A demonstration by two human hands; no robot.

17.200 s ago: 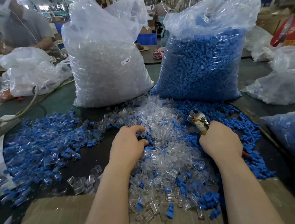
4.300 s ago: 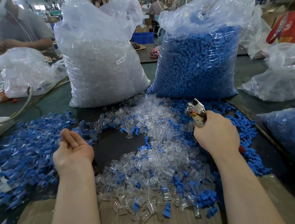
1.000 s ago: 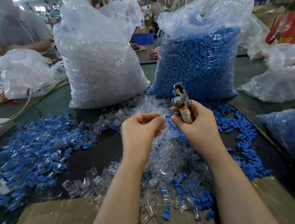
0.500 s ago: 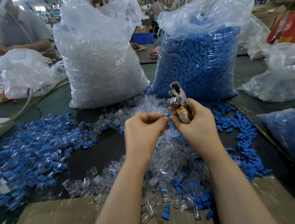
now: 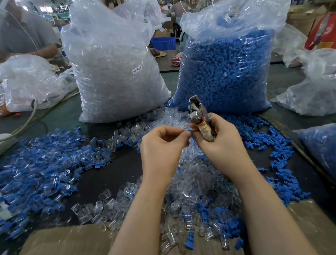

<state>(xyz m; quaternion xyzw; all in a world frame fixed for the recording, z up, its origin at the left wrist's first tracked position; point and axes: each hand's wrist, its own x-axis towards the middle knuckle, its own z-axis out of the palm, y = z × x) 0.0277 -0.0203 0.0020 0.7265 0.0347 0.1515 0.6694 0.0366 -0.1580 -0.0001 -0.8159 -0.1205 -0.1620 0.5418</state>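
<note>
Head view: the left hand [image 5: 160, 146] pinches a small blue piece [image 5: 188, 130] at its curled fingertips, level with and just left of the right hand [image 5: 218, 141]. That hand grips an upright metal tool [image 5: 200, 120], head up. Both hands hover above mixed clear and blue parts [image 5: 188, 186].

A dark green desk [image 5: 64, 116] carries a tall clear bag [image 5: 115, 71] labelled SJ-017. Just behind that bag to its right stands a blue crate [image 5: 164, 43]. To its left a person in a grey shirt [image 5: 25, 36] works at the desk's far side. Beyond the bag, a cluttered workshop hall lies in bright, pale light.
</note>
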